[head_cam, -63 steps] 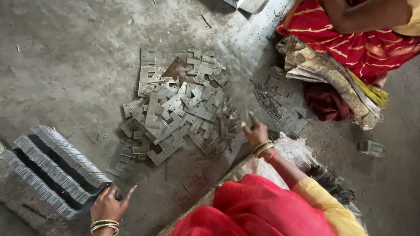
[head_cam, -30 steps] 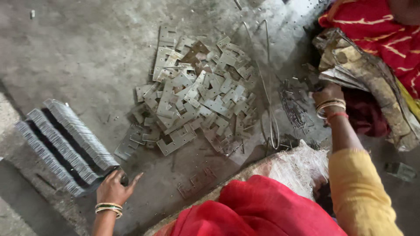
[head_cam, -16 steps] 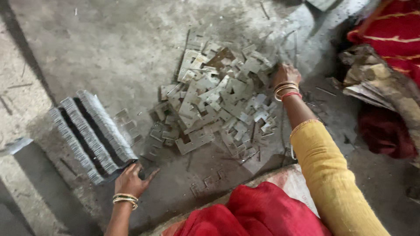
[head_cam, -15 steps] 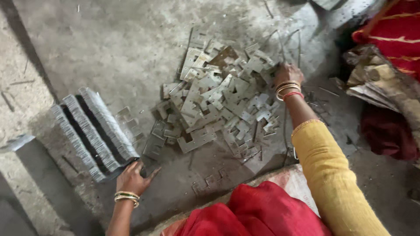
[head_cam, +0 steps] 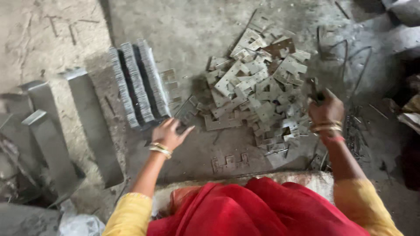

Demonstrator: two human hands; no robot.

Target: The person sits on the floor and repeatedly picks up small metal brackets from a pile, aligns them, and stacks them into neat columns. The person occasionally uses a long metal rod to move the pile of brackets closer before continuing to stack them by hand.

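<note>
My left hand [head_cam: 168, 133] sits low and left of centre in the frame, fingers [head_cam: 183, 131] spread wide and holding nothing, resting on the concrete floor [head_cam: 183, 26] just below the near end of the stacked rows of metal stampings [head_cam: 138, 83]. Those rows stand on edge, packed tight, running up toward the upper left. My right hand [head_cam: 326, 111] is at the right of centre, fingers curled shut on a few dark metal pieces [head_cam: 314, 89] that stick up out of the fist, at the right edge of the loose pile of flat notched plates [head_cam: 258, 89]. One flat plate [head_cam: 229, 162] lies alone on the floor between my arms. Grey metal bars [head_cam: 87, 126] lie along the left side.
</note>
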